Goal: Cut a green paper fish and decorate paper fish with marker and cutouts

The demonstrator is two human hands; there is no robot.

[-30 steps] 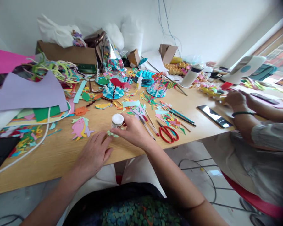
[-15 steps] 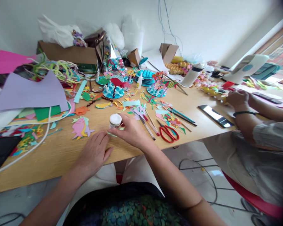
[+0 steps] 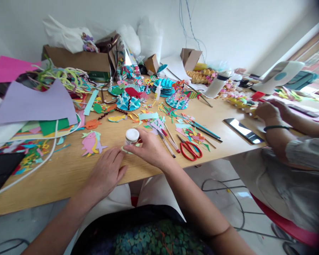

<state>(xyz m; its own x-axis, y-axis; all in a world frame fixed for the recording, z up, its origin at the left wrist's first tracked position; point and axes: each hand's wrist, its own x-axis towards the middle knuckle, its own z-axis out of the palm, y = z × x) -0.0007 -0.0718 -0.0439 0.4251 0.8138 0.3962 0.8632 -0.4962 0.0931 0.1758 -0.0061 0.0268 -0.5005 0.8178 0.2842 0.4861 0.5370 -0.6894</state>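
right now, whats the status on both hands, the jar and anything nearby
Right hand gripping white-lidded jar. Left hand resting on table, fingertips near pale green paper by jar's base. Red-handled scissors off to the right, apart from both hands.

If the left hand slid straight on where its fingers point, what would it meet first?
For the left hand, probably the small pale green paper piece at its fingertips, perhaps touching; just beyond is the round white-lidded jar in the right hand.

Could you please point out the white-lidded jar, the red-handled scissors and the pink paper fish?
White-lidded jar (image 3: 132, 135): head view, on its lid.
Red-handled scissors (image 3: 186, 143): head view, where handles meet blades.
Pink paper fish (image 3: 89, 142): head view, on its body.
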